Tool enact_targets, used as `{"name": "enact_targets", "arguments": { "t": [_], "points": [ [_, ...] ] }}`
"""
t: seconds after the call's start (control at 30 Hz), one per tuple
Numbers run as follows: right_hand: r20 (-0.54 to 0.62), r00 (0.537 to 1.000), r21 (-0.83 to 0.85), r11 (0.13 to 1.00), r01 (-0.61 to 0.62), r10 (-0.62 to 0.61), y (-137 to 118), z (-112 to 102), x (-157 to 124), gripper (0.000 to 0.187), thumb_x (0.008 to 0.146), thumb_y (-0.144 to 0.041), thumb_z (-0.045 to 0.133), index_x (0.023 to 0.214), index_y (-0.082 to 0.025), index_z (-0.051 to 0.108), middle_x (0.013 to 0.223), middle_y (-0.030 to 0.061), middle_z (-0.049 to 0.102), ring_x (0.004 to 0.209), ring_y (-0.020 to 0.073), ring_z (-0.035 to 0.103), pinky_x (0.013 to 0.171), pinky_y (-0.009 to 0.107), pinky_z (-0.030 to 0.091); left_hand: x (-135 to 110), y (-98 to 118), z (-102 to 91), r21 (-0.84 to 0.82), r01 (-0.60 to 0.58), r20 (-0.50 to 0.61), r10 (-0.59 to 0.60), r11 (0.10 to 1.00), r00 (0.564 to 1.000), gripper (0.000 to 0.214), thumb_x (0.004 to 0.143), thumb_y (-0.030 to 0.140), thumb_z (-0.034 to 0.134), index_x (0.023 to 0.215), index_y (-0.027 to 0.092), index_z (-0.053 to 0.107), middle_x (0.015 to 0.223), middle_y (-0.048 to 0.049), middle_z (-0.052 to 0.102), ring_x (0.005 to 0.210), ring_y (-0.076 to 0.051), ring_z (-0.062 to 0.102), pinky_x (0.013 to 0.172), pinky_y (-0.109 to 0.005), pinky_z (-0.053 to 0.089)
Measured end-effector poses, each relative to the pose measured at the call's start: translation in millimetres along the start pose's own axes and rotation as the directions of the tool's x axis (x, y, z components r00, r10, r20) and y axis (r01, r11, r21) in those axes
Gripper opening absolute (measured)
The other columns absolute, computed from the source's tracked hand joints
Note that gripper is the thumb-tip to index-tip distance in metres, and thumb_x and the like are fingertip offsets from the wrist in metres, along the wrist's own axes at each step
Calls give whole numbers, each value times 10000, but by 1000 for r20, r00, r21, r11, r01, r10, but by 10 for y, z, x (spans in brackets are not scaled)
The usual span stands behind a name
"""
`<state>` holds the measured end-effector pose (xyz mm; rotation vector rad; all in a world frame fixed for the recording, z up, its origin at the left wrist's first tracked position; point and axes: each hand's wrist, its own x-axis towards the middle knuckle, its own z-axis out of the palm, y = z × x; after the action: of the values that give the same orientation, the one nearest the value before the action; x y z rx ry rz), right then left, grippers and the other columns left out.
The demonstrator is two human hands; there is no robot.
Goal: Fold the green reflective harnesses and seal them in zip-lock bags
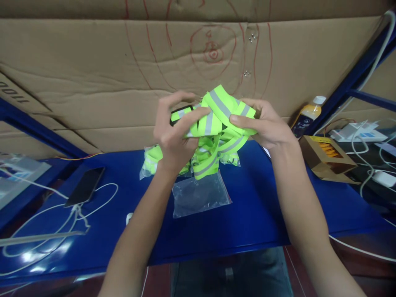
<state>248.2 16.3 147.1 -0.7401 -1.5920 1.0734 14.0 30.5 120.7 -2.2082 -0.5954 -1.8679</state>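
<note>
A bundle of neon-yellow reflective strap with grey stripes is held up between my two hands. My left hand is closed round its left part, where a black buckle or edge shows. At the right, my right hand pinches the strap with the thumb on top. Loops of the strap hang down below the hands. Underneath, a clear plastic zip bag lies flat on the blue table. More yellow straps in clear bags lie behind, partly hidden by my left hand and forearm.
A black phone with white cables lies at the left. On the right stand an opened cardboard box with orange packets and a bottle of orange drink. A cardboard wall with red drawn lines closes off the back.
</note>
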Motion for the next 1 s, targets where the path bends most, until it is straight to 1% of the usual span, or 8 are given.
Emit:
{"name": "enact_targets", "arguments": {
  "t": [0.13, 0.23, 0.33, 0.47, 0.57, 0.73, 0.8, 1.0],
  "points": [
    [-108, 980, -123, 980, 155, -169, -3, 52, 15, 546, 670, -604, 992, 989, -254, 720, 996, 6, 752, 917, 220, 719, 791, 369, 636, 42, -38, 47, -168, 237, -54, -249, 957, 967, 473, 896, 273, 826, 1326, 259, 633, 1200, -49, 692, 1078, -233, 684, 991, -439, 565],
    [-165, 955, -248, 947, 202, -246, -28, 42, 27, 562, 656, -612, 997, 997, -273, 705, 1040, 24, 743, 1070, 291, 706, 882, 442, 645, 68, -135, 23, -328, 418, 125, -400, 847, 908, 605, 834, 403, 910, 1329, 286, 583, 1228, -54, 679, 998, -209, 704, 856, -368, 603],
    [-170, 949, -284, 935, 213, -267, -30, -21, 43, 530, 649, -548, 1018, 970, -272, 699, 1039, 32, 738, 1113, 317, 695, 906, 460, 634, 107, -212, -82, -411, 487, 318, -380, 771, 869, 632, 769, 523, 950, 1277, 277, 665, 1316, -89, 685, 1173, -275, 708, 893, -369, 633],
    [-146, 955, -298, 932, 207, -259, -1, -118, 50, 511, 632, -519, 1029, 951, -271, 716, 969, 20, 736, 1043, 302, 703, 877, 451, 631, 156, -220, -206, -417, 558, 416, -395, 718, 819, 493, 894, 581, 836, 1273, 280, 744, 1412, -106, 706, 1337, -322, 667, 983, -402, 649],
    [-119, 957, -311, 925, 217, -265, 6, -137, 34, 505, 633, -540, 1026, 934, -269, 725, 939, 10, 726, 995, 286, 704, 878, 461, 636, 147, -217, -202, -450, 623, 436, -451, 640, 779, 445, 907, 556, 839, 1247, 278, 769, 1391, -99, 732, 1240, -299, 731, 921, -384, 680],
    [-92, 962, -301, 928, 219, -257, 3, -99, 5, 532, 641, -606, 1004, 957, -280, 726, 963, 11, 722, 993, 286, 705, 904, 497, 651, 64, -280, -81, -471, 758, 536, -536, 452, 653, 422, 926, 625, 792, 1032, 216, 795, 1047, -100, 817, 995, -274, 802, 728, -349, 698],
    [-91, 963, -289, 932, 218, -253, 19, -86, 14, 533, 652, -620, 994, 964, -282, 725, 965, 11, 720, 983, 280, 707, 907, 497, 653, 35, -302, -19, -485, 755, 496, -572, 441, 653, 423, 926, 631, 790, 1012, 216, 791, 1010, -94, 817, 959, -259, 805, 718, -338, 693],
    [-93, 962, -315, 925, 215, -255, 88, -73, 79, 536, 662, -644, 981, 957, -276, 727, 930, 10, 704, 932, 260, 686, 857, 463, 646, 22, -265, 119, -504, 688, 401, -564, 522, 722, 487, 1022, 687, 619, 1223, 257, 733, 1054, -83, 809, 1049, -237, 797, 851, -361, 689]
  ]
}}
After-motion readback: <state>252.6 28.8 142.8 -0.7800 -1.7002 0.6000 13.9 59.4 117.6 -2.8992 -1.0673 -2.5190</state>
